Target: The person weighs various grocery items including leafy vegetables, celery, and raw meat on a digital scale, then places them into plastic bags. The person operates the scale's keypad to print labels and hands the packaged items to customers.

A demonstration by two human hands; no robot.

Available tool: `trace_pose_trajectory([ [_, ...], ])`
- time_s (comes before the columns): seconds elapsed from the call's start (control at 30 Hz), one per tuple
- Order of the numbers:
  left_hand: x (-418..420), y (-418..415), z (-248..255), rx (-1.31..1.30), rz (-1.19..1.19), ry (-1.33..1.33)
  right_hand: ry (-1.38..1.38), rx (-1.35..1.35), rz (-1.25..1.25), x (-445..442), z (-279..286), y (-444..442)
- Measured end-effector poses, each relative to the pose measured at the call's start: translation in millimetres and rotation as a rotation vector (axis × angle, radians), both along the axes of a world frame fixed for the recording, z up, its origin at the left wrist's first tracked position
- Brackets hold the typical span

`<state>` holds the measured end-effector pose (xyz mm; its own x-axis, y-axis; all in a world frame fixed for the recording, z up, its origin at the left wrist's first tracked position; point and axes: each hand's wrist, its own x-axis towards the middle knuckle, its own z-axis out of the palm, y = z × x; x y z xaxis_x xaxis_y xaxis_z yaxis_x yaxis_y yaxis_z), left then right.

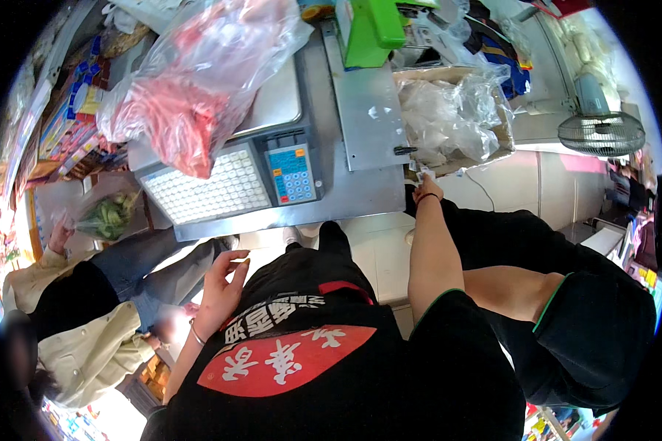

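Observation:
My left hand (226, 286) is raised in front of my black apron, thumb and fingers bent but apart, with nothing seen in it. My right hand (428, 190) reaches forward to the right end of the metal counter (358, 193); its fingertips pinch a small white piece (426, 175), too small to identify. Just beyond them is a cardboard box (505, 132) of clear plastic bags (447, 118). On the left of the counter stands a price-computing scale (209, 184) with white and blue keys. A clear plastic bag (187, 105) with pink and red contents, perhaps raw meat, lies over its pan (278, 99).
A green device (369, 33) stands at the counter's back, by a metal plate (369, 110). At left, a person (88, 331) holds a bag of green vegetables (107, 215). Close on my right is a co-worker in black (590, 325). A fan (601, 132) is at the far right.

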<state>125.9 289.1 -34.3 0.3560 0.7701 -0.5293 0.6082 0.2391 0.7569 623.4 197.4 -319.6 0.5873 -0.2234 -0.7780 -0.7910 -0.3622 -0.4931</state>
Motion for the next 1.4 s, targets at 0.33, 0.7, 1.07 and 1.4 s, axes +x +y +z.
trace_pose_trajectory([
  [0.33, -3.2, 5.2, 6.8, -0.019, 0.003, -0.149, -0.618, 0.469, 0.867, -127.1, 157.7, 65.1],
  [0.7, -28.3, 8.5, -0.6, 0.138, -0.036, -0.179, -0.335, 0.757, 0.918, -219.3, 142.9, 100.6],
  [1.07, -42.7, 8.0, -0.7, 0.189, 0.008, -0.253, -0.34, 0.65, 0.934, -227.1, 159.4, 103.8],
  [1.4, -46.2, 7.7, 1.9, 0.173, 0.026, -0.256, -0.288, 0.635, 1.031, -227.3, 183.5, 105.4],
])
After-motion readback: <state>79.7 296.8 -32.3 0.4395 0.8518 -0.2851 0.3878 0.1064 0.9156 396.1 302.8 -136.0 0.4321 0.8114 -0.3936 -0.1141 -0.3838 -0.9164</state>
